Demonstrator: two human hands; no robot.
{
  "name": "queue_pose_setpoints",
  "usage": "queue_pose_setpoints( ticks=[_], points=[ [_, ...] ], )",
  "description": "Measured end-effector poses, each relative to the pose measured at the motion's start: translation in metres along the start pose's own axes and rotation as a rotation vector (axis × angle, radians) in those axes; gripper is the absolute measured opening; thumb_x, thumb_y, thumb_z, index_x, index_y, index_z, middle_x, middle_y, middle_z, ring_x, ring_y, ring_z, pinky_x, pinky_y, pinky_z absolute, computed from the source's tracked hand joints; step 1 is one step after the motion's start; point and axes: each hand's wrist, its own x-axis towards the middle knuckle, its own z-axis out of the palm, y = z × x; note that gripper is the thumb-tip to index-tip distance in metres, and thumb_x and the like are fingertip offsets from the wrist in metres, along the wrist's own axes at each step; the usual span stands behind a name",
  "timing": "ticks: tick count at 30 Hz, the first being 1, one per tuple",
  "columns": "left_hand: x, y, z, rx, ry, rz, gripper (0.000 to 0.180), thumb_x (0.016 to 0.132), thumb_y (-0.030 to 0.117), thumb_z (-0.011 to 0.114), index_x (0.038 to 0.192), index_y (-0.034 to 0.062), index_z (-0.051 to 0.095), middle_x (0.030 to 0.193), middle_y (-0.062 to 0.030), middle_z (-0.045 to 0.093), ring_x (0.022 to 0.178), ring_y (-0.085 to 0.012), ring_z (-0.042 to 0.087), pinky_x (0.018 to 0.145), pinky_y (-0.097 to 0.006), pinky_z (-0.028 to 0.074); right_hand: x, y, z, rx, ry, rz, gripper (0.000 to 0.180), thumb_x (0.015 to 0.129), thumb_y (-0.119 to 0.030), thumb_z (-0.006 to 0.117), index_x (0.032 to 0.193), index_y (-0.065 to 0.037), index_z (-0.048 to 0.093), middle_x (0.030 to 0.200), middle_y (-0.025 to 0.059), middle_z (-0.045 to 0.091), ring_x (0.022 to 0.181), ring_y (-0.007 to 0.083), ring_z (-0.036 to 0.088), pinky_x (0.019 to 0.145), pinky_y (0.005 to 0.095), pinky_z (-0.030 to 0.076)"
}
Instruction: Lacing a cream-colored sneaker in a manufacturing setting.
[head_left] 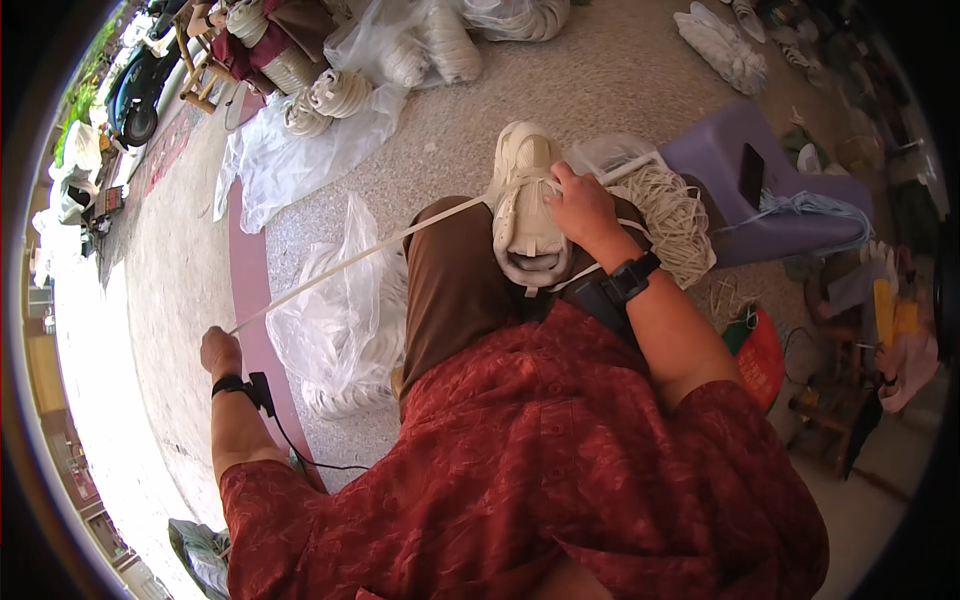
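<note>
- The left hand [221,352], at the far left of the person's body, is curled closed on one end of a long, flat, off-white fabric lace [350,262].
- The lace runs taut in a slanting line from that fist, over the left knee, up to a cream-coloured sports shoe [522,215].
- The shoe sits on the person's lap, on the brown cloth trousers [445,275], with its padded ankle opening facing the person.
- The right hand [588,207] is at the right side of the shoe, its fingers bent inward by the lacing; whether they pinch a lace or the shoe's edge, I cannot tell.
- The two hands are well apart, and each wrist wears a black strap with a small dark device.
- Just right of the right hand lies a thick, tangled bundle of off-white cords [672,220].
- Beside the bundle stands a purple moulded plastic stool [700,150], bearing a black flat rectangular phone [751,176] and a loose hank of light-blue strings [815,212].
- On the speckled ground left of the lap is a crumpled clear plastic bag [325,320].
- Farther up, bundled whitish coils [340,93] are near a spread clear plastic sheet [300,160].
</note>
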Motion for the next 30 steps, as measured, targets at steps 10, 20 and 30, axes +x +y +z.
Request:
queue_pose_setpoints(
  ticks=[10, 20, 30],
  points=[
    [-0.066, 0.172, 0.029, -0.493, 0.046, 0.473, 0.036, 0.077, 0.006, 0.053, 0.112, 0.0014, 0.055, 0.116, -0.0198, 0.053, 0.106, -0.0345, 0.051, 0.090, -0.040, 0.042, -0.009, 0.038, -0.019, 0.098, -0.006, -0.220, 0.018, 0.078, -0.016, 0.058, 0.087, -0.001, 0.059, 0.078, 0.0197, 0.060, 0.076, 0.0380, 0.058, 0.067, 0.0442, 0.045],
    [-0.150, 0.329, -0.061, -1.097, -0.184, 1.244, 0.018, 0.080, 0.015, 0.060, 0.090, 0.0007, 0.065, 0.079, -0.0155, 0.065, 0.073, -0.0232, 0.063, 0.070, -0.031, 0.048, -0.054, 0.107, -0.112, 0.295, -0.104, -0.123, 0.016, 0.075, -0.013, 0.061, 0.075, 0.004, 0.062, 0.056, 0.0043, 0.051, 0.054, 0.0094, 0.046, 0.052, 0.0266, 0.039],
    [-0.055, 0.157, -0.048, -1.015, -0.220, 0.860, 0.009, 0.078, 0.009, 0.063, 0.078, 0.0002, 0.066, 0.062, -0.0004, 0.058, 0.056, -0.0068, 0.048, 0.052, -0.023, 0.041, -0.149, 0.246, -0.208, 0.287, 0.007, 0.153, 0.016, 0.074, -0.013, 0.059, 0.070, 0.003, 0.063, 0.058, 0.0016, 0.056, 0.056, 0.0077, 0.048, 0.052, 0.0238, 0.039]
  ],
)
